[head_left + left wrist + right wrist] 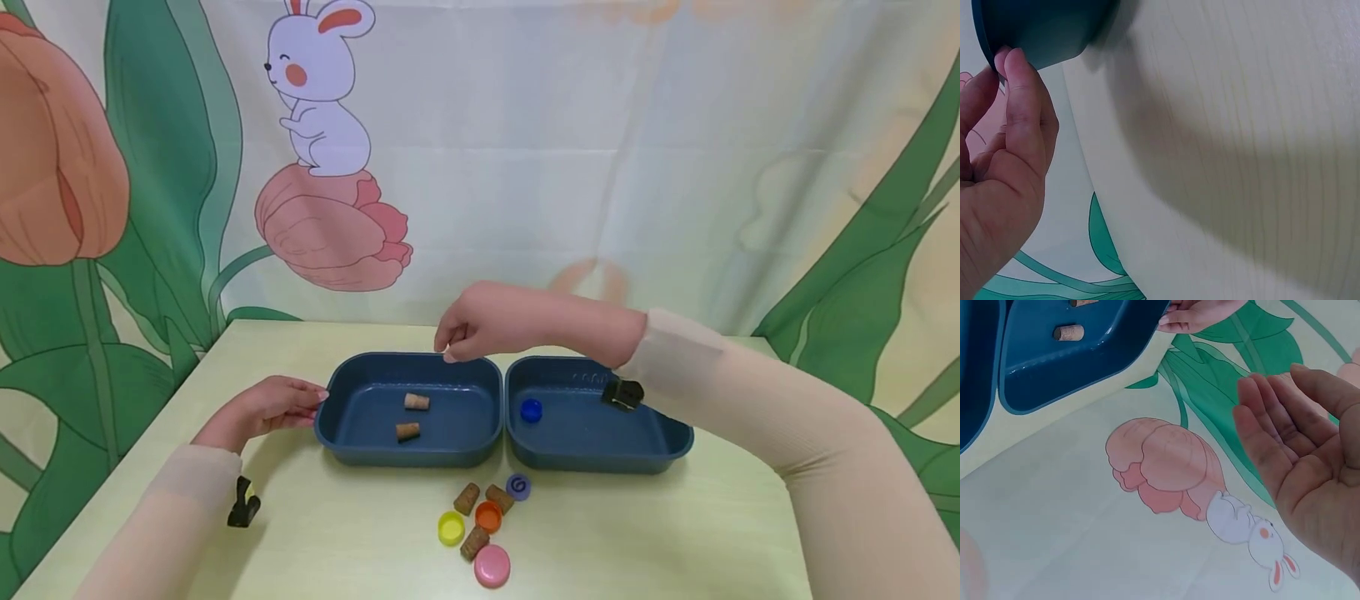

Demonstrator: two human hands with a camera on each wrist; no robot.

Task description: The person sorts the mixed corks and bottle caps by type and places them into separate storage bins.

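My left hand [273,406] pinches the left rim of the left blue tray [408,457]; in the left wrist view, fingers [1022,94] lie against its outer wall. Two corks [417,402] rest inside that tray. Above its right back corner hovers my right hand [483,321], holding nothing, its fingers loosely bent in the right wrist view. A second blue tray [592,461] stands alongside on the right, with a blue bottle cap [531,410] in it. My right forearm hides part of this tray.
In front of the trays lie three corks [474,542], a yellow cap [451,528], an orange cap [488,517], a purple cap [518,487] and a pink cap [492,567]. A printed cloth [487,150] hangs behind the table [637,542].
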